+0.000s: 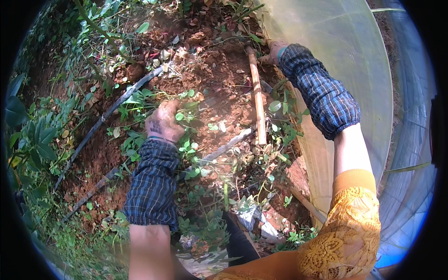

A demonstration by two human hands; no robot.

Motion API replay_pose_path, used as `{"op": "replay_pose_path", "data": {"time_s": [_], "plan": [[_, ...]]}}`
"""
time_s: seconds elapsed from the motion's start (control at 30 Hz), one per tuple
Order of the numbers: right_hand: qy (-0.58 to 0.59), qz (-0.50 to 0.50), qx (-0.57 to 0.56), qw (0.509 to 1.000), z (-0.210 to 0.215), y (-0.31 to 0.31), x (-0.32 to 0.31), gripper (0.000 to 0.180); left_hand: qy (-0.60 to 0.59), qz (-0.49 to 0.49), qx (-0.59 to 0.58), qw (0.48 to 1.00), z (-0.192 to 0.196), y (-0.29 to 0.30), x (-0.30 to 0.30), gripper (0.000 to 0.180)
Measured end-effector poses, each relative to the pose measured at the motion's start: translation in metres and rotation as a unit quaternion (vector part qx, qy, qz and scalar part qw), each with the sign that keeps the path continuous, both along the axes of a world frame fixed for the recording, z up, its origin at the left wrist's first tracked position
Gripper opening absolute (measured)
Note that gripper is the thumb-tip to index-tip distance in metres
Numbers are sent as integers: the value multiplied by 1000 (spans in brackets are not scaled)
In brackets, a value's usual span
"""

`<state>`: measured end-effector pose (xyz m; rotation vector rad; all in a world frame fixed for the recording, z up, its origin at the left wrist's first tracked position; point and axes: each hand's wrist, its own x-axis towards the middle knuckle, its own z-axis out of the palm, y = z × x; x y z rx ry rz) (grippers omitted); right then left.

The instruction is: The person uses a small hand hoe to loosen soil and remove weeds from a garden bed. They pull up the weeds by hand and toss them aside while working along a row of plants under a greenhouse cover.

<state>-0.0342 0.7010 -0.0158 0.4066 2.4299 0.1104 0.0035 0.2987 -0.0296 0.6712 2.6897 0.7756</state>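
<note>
My left hand (165, 121) is low over the soil with its fingers curled in, closed on a leafy green weed (187, 116). Farther off to the right, my right hand (274, 51) reaches down beside the upper end of a wooden handle (257, 93) lying across the soil. Its fingers are partly hidden by shade and the edge of the plastic sheet, so I cannot make out whether they hold anything. Whatever the handle's far end is fixed to does not show clearly. Red-brown soil (219, 86) with dry leaves lies between both hands.
A yellowish translucent plastic sheet (340, 51) rises along the right. A dark hose (114, 107) slants across the left, and a grey pipe (228, 144) lies in the middle. Dense green plants (44, 135) fill the left side. A crumpled pale plastic scrap (254, 217) lies near me.
</note>
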Motion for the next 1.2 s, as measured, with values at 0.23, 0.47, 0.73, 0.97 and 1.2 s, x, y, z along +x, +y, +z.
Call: {"op": "replay_pose_path", "data": {"time_s": [0.23, 0.47, 0.73, 0.97, 1.2], "plan": [[136, -269, -317, 899, 33, -8, 9, 17, -6, 8, -3, 1000, 0, 1, 0, 45], [297, -207, -504, 784, 142, -43, 20, 21, -17, 7, -21, 1000, -1, 0, 0, 50], [204, 32, -94, 974, 59, -32, 7, 36, 30, 23, 20, 999, 0, 2, 5, 41], [-148, 31, 39, 988, -21, -21, -10, 22, 13, 13, 32, 999, -1, -1, 3, 42], [16, -132, -326, 936, 76, -31, 7, 19, 12, 1, 27, 1000, 2, 0, 0, 43]]}}
